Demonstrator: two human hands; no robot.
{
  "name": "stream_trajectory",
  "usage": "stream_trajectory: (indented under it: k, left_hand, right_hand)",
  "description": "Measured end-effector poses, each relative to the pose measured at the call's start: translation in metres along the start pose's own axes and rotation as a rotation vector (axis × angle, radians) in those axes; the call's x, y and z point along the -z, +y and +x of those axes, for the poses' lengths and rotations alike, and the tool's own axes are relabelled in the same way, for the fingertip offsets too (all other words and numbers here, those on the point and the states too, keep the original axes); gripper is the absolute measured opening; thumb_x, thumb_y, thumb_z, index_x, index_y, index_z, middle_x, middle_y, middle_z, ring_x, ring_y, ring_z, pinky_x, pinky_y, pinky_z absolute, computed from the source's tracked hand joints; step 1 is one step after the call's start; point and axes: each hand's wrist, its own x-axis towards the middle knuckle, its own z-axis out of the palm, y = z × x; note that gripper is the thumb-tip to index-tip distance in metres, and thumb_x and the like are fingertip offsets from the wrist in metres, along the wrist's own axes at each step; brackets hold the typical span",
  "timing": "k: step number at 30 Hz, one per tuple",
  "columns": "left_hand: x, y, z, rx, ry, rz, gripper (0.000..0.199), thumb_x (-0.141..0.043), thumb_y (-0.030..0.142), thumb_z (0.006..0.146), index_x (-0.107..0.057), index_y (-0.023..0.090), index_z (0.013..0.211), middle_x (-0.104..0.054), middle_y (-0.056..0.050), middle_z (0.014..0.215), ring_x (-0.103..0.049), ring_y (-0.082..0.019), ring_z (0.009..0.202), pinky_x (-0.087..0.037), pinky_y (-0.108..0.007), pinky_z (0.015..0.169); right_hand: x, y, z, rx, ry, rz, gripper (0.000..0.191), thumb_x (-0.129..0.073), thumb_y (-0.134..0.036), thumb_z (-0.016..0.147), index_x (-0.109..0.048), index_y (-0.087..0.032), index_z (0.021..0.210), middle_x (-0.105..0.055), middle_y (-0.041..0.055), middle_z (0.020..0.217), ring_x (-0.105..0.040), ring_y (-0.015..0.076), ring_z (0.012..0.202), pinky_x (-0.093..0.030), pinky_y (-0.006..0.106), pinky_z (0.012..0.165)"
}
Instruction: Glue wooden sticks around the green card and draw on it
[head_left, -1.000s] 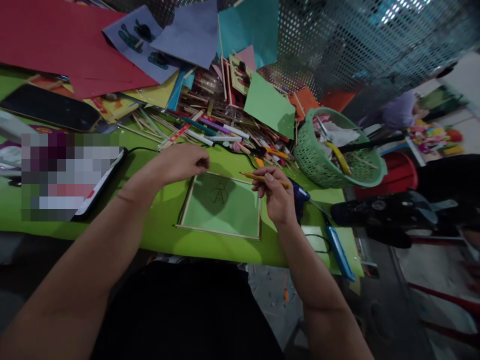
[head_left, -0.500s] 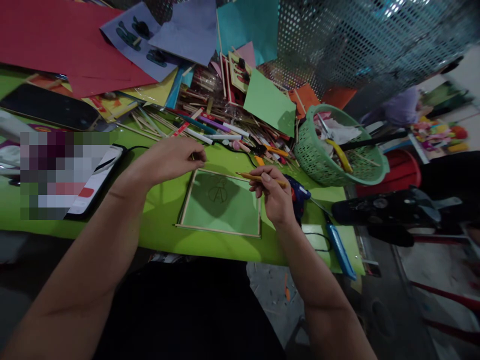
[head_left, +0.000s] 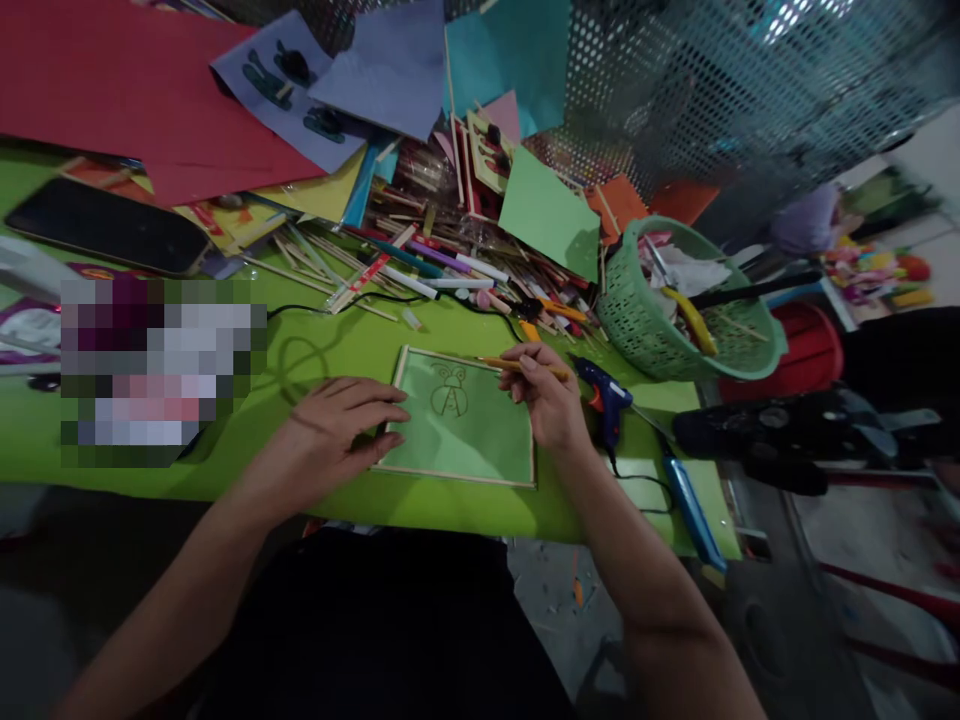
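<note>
A green sheet of paper (head_left: 480, 440) edged with thin wooden sticks lies on the table in front of me. Pencil lines on it form a rounded figure (head_left: 449, 395) with an A-like shape inside. My left hand (head_left: 341, 430) rests at the sheet's left edge, palm down, its fingers stretched out over the stick border and holding nothing. Above the right edge of the sheet, my right hand (head_left: 546, 390) pinches a yellow-brown pencil (head_left: 491, 362), whose tip points left over the top border. A blue glue gun (head_left: 611, 395) lies just right of that hand.
Behind the sheet lie many markers and wooden sticks (head_left: 307, 260). A green basket (head_left: 637, 320) with tools stands at the right, near a blue-handled tool (head_left: 690, 510). A dark phone (head_left: 112, 225) and coloured papers (head_left: 202, 95) lie at the left and back.
My left hand has come down from above the sheet's upper left corner to its left edge, fingers now spread flat. The drawing is less shadowed. My right hand still holds the pencil.
</note>
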Motion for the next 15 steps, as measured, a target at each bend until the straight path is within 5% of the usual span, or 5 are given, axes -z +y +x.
stream_trajectory:
  k: [15]
  left_hand:
    - [-0.0019,0.0008,-0.0033,0.005,0.001,0.014,0.018,-0.063,0.030,0.099,-0.075,0.024,0.110,-0.075,-0.006,0.128,-0.067,-0.024,0.119,-0.050,-0.043,0.106]
  right_hand:
    - [-0.0007,0.0000,-0.0027,-0.042,0.030,-0.003,0.025,-0.074,-0.044,0.083,-0.074,-0.020,0.090,-0.068,0.0010,0.072,-0.058,0.0118,0.060,-0.038,0.022,0.049]
